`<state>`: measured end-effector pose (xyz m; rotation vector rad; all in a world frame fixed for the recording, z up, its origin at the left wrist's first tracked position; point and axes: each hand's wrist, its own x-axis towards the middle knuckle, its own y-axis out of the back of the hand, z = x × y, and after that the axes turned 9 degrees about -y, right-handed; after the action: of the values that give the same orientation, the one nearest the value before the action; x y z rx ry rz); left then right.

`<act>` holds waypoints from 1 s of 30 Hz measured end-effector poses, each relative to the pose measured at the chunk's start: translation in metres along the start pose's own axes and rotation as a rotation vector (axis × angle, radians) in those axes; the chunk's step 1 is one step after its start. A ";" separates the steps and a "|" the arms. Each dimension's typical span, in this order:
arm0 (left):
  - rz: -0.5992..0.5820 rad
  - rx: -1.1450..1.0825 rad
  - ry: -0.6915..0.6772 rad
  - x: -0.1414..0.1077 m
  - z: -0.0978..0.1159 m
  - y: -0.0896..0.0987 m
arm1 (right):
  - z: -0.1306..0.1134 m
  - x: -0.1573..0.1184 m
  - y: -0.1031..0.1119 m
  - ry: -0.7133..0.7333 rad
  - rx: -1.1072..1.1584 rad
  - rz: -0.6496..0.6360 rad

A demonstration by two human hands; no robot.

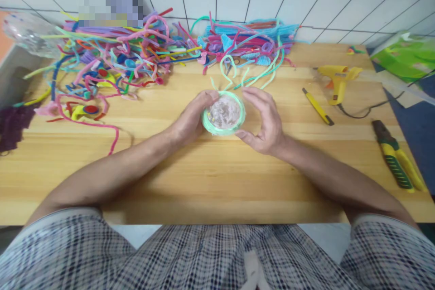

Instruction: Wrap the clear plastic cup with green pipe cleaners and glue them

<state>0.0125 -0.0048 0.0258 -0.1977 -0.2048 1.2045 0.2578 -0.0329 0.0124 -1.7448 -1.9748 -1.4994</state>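
A round, bowl-like piece (224,114) has a mint-green rim and a crinkled whitish, clear-looking middle. My left hand (195,115) grips it at the left edge, thumb on top of the rim. To the right of it, my right hand (267,120) is open in a C shape, fingers and thumb apart. The right thumb tip lies close to the rim; whether it touches I cannot tell. Behind the piece, mint-green pipe cleaners (268,74) curl across the table.
A tangled heap of coloured pipe cleaners (115,54) lines the back left, with blue and magenta bundles (251,36) beside it. On the right lie a yellow utility knife (317,106), a yellow glue gun (336,81) with its cord, and pliers (394,156). A tiled wall stands behind.
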 end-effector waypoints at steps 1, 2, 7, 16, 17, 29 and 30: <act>0.026 0.045 -0.029 -0.002 0.002 -0.001 | -0.001 0.000 0.001 0.023 -0.013 -0.002; 0.048 0.088 -0.055 -0.003 0.004 -0.001 | -0.001 0.001 0.001 0.047 -0.024 -0.001; 0.010 0.376 -0.206 -0.009 0.014 -0.003 | -0.003 0.000 -0.003 0.127 -0.080 0.000; -0.026 0.584 -0.334 -0.011 0.003 -0.001 | -0.002 -0.004 -0.005 0.094 -0.089 -0.034; -0.023 0.585 -0.341 -0.011 0.003 -0.002 | -0.002 -0.004 -0.005 0.094 -0.092 -0.033; -0.058 0.387 -0.367 -0.006 0.003 0.000 | 0.008 -0.007 -0.003 -0.049 -0.013 -0.107; -0.073 0.352 -0.380 -0.005 0.002 0.001 | 0.009 -0.006 -0.001 -0.056 0.000 -0.095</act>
<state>0.0096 -0.0092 0.0276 0.3467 -0.3229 1.1772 0.2632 -0.0311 0.0032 -1.7340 -2.1129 -1.4939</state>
